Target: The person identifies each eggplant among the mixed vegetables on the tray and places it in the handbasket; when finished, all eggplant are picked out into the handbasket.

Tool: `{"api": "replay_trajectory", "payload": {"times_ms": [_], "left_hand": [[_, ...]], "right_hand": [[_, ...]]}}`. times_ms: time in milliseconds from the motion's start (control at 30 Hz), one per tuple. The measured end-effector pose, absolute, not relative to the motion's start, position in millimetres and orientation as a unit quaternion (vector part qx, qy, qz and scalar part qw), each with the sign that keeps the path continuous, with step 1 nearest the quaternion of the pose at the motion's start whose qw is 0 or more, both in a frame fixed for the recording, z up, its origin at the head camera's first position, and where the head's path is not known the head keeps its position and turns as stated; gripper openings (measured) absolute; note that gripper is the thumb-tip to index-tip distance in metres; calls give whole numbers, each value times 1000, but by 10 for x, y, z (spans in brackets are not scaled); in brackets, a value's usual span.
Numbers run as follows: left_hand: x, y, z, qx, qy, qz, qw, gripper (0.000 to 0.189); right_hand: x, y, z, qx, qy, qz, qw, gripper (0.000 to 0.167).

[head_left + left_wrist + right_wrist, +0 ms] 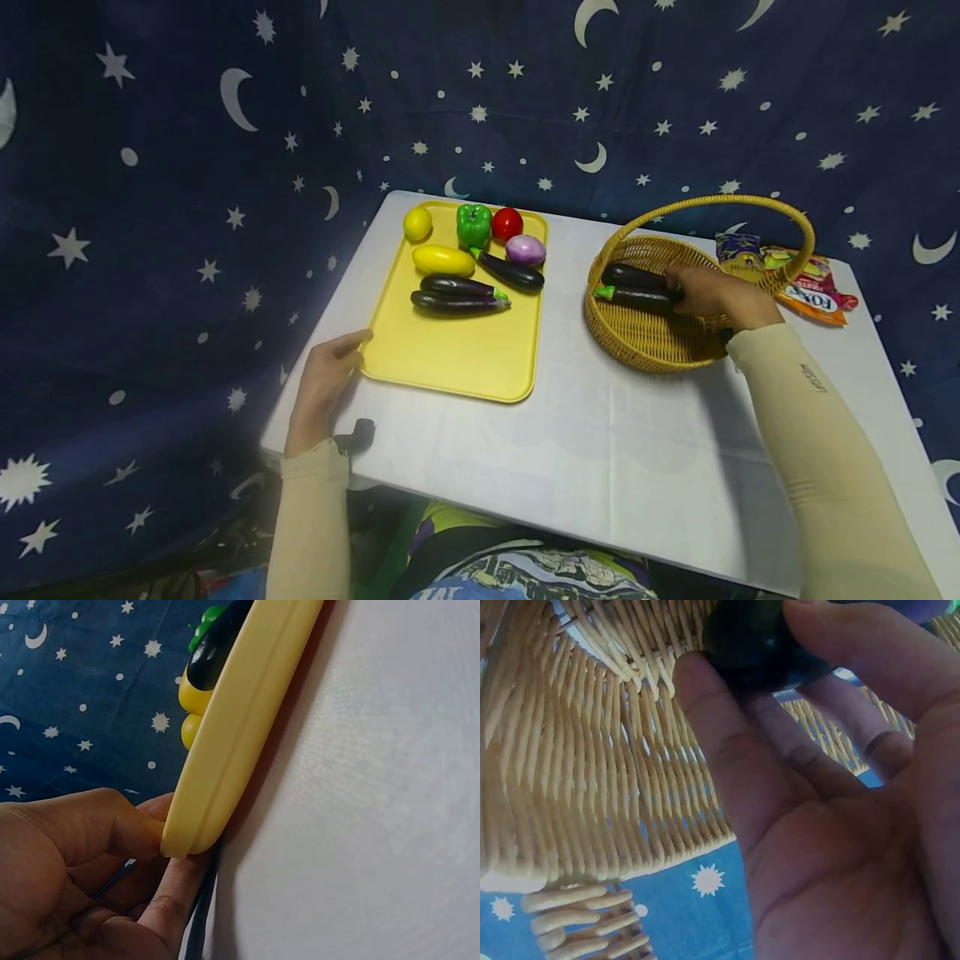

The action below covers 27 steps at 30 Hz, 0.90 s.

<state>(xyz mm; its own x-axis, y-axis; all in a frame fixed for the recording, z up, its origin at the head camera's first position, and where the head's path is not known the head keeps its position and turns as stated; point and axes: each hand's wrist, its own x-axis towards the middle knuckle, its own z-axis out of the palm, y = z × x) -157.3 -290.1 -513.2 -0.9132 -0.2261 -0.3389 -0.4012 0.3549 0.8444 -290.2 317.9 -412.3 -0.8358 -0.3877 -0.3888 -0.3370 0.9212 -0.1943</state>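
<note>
Dark-purple eggplant (643,299) in R hand (708,293), inside wicker basket (628,350)

Beige sleeve (813,442) reaches over basket's R rim; R hand grips the eggplant by its rounded R end, thumb on one side, fingers round the other (rt wrist view agrees). Its green cap points L. 2nd basket eggplant (624,274) lies just behind, alongside. Bare woven floor shows nr the front. Handle (712,199) arches above.

L hand (324,379) pinches yellow tray (450,358) at its L edge, nr the front corner; lt wrist view has fingertips on the rim + a finger under it.

Tray's back half holds the veg/fruit: lemon (417,224) in back L corner, green pepper (474,227) & red tomato (507,223) side by side, purple onion (526,250) at R edge, long yellow fruit (443,260) L of ctr. Tray eggplants x3: one (513,272) slants below the onion, two (460,304) lie together in front of the yellow fruit.

Tray is L, basket R, well apart on white tablecloth (600,450). Behind basket's R side: dark-blue pkt (740,252) + red/orange pkt (813,287). Bkgd: navy cloth (442,125) w/ stars & moons.
</note>
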Motion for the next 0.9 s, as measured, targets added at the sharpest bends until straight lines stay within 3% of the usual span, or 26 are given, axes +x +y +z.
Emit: {"api": "replay_trajectory", "payload": {"times_ms": [900], "left_hand": [[-1578, -2897, -5128, -202, 817, 531, 97, 48]], "right_hand": [[-2926, 3187, -4126, -166, 954, -72, 237, 43]]}}
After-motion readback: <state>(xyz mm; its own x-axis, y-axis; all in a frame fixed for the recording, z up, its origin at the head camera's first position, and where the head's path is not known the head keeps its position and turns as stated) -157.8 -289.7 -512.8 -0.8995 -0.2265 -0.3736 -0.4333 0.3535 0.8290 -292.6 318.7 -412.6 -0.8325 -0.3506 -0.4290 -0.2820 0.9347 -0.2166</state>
